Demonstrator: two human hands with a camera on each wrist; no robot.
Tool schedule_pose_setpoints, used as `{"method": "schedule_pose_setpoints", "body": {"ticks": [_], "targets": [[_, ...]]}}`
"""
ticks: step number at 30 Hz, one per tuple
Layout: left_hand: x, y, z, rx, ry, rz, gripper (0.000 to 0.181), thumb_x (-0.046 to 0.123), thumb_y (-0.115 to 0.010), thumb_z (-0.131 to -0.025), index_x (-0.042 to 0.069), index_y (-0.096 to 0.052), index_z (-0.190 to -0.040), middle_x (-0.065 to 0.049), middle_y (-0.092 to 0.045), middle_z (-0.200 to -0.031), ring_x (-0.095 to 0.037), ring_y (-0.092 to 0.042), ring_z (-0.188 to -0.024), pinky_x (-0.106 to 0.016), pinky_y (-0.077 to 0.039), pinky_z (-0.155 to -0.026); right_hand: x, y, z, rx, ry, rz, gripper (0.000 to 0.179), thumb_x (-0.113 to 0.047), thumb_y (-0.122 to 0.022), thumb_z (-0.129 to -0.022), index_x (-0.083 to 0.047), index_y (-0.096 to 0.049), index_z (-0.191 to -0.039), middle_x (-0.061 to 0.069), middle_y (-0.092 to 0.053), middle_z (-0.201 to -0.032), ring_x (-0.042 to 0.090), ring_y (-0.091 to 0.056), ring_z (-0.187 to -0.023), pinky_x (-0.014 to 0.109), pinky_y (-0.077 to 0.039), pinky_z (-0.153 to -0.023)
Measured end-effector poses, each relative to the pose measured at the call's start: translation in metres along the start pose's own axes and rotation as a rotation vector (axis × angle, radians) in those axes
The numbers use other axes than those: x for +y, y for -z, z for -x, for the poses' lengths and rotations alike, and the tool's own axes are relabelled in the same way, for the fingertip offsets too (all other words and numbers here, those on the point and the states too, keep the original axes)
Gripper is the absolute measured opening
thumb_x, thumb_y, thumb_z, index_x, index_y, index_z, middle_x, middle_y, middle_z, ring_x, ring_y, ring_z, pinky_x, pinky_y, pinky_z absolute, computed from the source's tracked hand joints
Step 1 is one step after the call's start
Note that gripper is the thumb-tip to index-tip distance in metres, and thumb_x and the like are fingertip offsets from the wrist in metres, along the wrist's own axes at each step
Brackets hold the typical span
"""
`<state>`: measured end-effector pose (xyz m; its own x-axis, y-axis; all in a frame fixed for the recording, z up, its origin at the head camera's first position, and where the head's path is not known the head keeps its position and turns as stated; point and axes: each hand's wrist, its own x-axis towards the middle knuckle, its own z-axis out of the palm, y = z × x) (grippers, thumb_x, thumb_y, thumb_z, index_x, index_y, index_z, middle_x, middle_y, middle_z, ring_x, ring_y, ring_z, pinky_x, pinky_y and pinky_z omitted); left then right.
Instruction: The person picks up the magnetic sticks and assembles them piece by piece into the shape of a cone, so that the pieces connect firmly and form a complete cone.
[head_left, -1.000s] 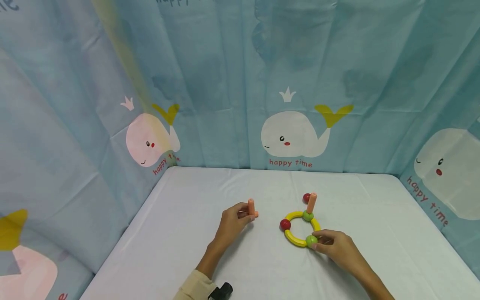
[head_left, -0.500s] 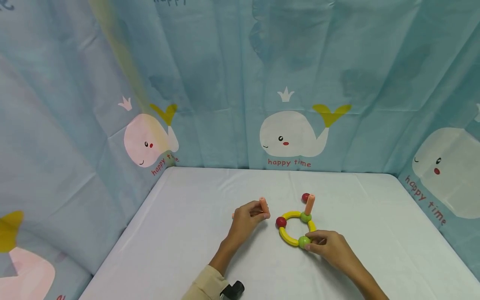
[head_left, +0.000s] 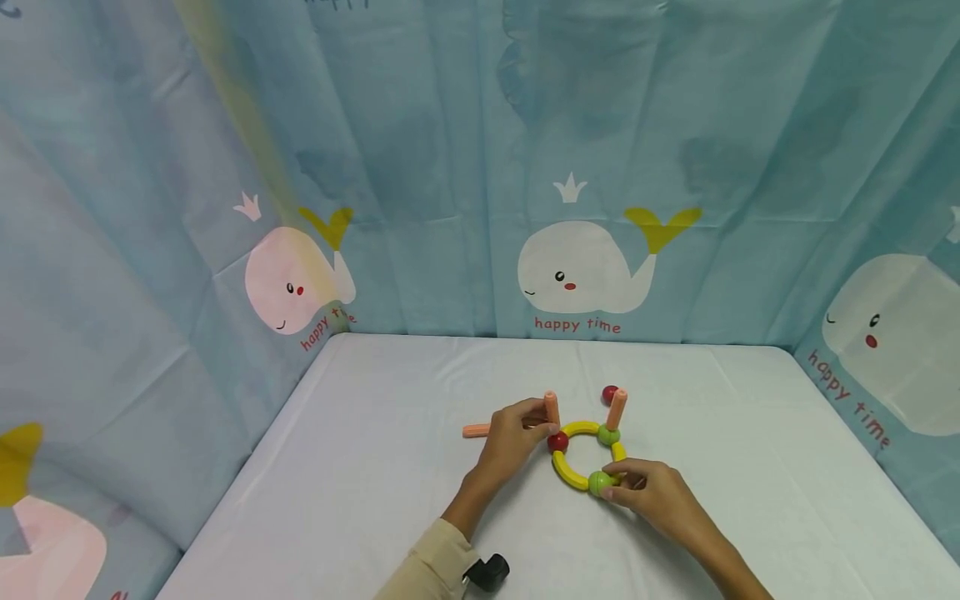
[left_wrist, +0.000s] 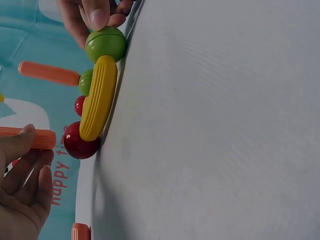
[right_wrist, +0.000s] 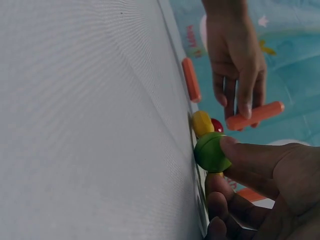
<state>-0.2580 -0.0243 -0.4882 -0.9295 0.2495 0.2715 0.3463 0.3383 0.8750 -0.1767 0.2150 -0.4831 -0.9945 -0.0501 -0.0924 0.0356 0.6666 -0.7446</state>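
Observation:
On the table lies a ring of curved yellow pieces (head_left: 570, 473) joined by balls. My left hand (head_left: 512, 442) pinches an orange stick (head_left: 552, 408), held upright over the ring's red ball (head_left: 557, 442). In the left wrist view a small gap parts the stick's end (left_wrist: 46, 140) from the red ball (left_wrist: 79, 142). With thumb and fingers, my right hand (head_left: 652, 492) grips the front green ball (head_left: 598, 484) and hides part of the ring's right side. A second orange stick (head_left: 617, 408) stands in the rear green ball (head_left: 608, 436), leaning slightly right.
Behind the ring sits a loose red ball (head_left: 610, 394). Another orange stick (head_left: 475, 431) lies flat left of the ring, partly behind my left hand. A blue whale-print curtain (head_left: 420, 167) borders the white table (head_left: 360, 467) at the back and sides.
My left hand has carried its orange stick rightward to above the red ball, uncovering the stick lying behind it. The ring has shifted slightly left in view, with my right hand still on it.

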Motion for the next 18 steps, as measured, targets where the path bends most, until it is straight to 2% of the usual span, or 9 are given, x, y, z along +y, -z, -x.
{"method": "schedule_pose_setpoints", "body": {"ticks": [8,18], "targets": [[0.0037,-0.0086,-0.0005,-0.033,0.023,-0.035,0.035,0.018,-0.079,-0.097,0.012,-0.074,-0.131,0.002,-0.079,-0.112,-0.006,-0.071,-0.099,-0.022,-0.058,-0.091,0.0016,0.0001,-0.0008,-0.004,-0.002,-0.011,0.033,-0.022,-0.091,-0.084,-0.012,-0.081,-0.114,-0.003,-0.068,-0.083,0.016,-0.059,-0.078,0.026,-0.048,-0.06],[0.0056,-0.0098,0.002,-0.046,0.046,-0.046,0.033,0.019,-0.076,-0.099,0.016,-0.073,-0.132,0.003,-0.078,-0.118,-0.006,-0.07,-0.103,-0.021,-0.057,-0.093,0.0014,0.0002,-0.0012,-0.007,-0.01,-0.003,0.034,-0.023,-0.091,-0.084,-0.012,-0.081,-0.115,-0.002,-0.067,-0.083,0.016,-0.058,-0.078,0.027,-0.048,-0.06]]}}
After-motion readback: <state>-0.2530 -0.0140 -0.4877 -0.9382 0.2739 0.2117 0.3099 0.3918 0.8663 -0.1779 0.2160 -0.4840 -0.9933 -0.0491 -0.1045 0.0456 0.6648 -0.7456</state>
